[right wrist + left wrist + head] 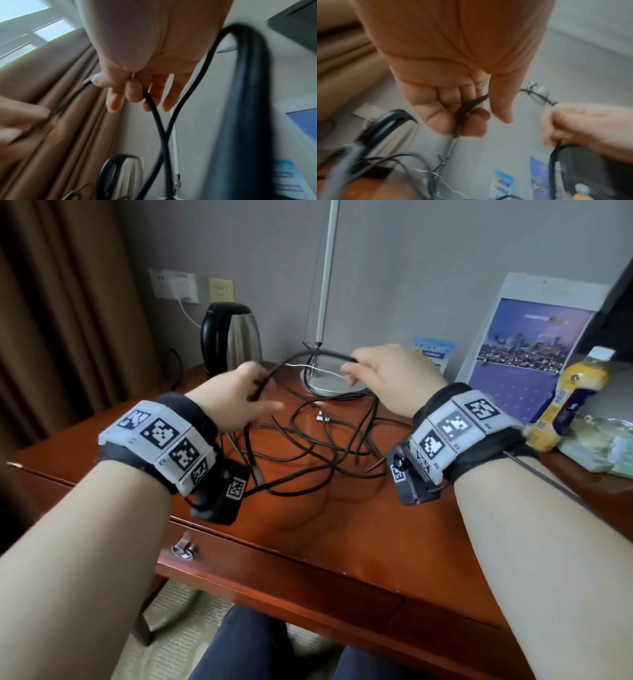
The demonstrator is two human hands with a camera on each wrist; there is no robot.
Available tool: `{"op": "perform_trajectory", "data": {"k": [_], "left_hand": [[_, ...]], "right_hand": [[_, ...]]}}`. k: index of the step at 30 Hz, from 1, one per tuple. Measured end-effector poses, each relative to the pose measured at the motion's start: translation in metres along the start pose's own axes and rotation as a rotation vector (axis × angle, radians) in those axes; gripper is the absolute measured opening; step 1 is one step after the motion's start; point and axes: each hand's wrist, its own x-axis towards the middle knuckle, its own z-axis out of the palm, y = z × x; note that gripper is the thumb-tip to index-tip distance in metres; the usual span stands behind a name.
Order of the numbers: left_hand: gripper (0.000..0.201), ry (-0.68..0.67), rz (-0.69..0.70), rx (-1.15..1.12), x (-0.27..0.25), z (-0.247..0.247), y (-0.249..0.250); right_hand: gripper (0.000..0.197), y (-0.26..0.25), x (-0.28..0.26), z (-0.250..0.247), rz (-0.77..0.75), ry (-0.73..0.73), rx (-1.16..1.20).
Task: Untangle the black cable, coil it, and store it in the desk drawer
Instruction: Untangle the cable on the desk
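A long black cable (318,453) lies in tangled loops on the red-brown desk (359,529). One stretch arches up between both hands above the desk. My left hand (239,395) grips the cable (462,115) with curled fingers. My right hand (383,378) pinches the other end of that arch between thumb and fingers, and the cable (154,112) hangs down from it and crosses another strand. The drawer front (274,573) with its metal knob (183,549) is closed below the desk edge.
A black and steel kettle (229,337) stands at the back left. A lamp base (329,378) with a white cord sits behind the tangle. A yellow bottle (568,395), a plastic bag and leaflets are at the right. My knees are under the desk.
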Motion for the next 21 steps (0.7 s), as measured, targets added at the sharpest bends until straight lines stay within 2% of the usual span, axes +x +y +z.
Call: {"op": "perform_trajectory", "data": {"k": [2,4,6,8,10,12,14,15,17,19,21], "left_hand": [[0.029,0.059,0.087,-0.029,0.005,-0.002,0.01],[0.022,0.069,0.153,-0.065,0.008,-0.001,0.016],[0.019,0.075,0.173,-0.141,0.009,-0.001,0.013],[0.024,0.079,0.181,-0.267,0.01,-0.002,0.008],[0.029,0.069,0.201,-0.333,0.01,-0.002,0.006],[0.03,0.061,0.216,-0.352,0.01,-0.004,0.008],[0.031,0.064,0.227,-0.451,0.01,-0.009,0.011],[0.031,0.068,0.235,-0.541,0.01,-0.013,0.012],[0.031,0.111,0.251,-0.663,0.008,-0.022,0.013],[0.031,0.149,0.246,-0.679,0.007,-0.026,0.013],[0.031,0.155,0.218,-0.64,0.009,-0.022,0.013]], "right_hand": [[0.034,-0.01,0.002,0.005,-0.072,-0.109,0.034],[0.029,-0.01,0.001,0.008,-0.092,-0.127,0.083],[0.033,0.002,-0.003,0.011,-0.023,-0.106,0.027],[0.043,0.014,-0.01,0.017,0.099,-0.191,0.067],[0.04,0.019,-0.018,0.027,0.177,-0.288,0.371],[0.034,0.019,-0.021,0.036,0.297,-0.236,0.655],[0.035,0.031,-0.017,0.047,0.423,-0.128,0.611],[0.034,0.038,-0.015,0.051,0.473,-0.127,0.536],[0.033,0.049,-0.015,0.057,0.577,-0.224,0.409],[0.034,0.056,-0.016,0.063,0.652,-0.298,0.265],[0.038,0.047,-0.019,0.061,0.641,-0.2,0.189]]}}
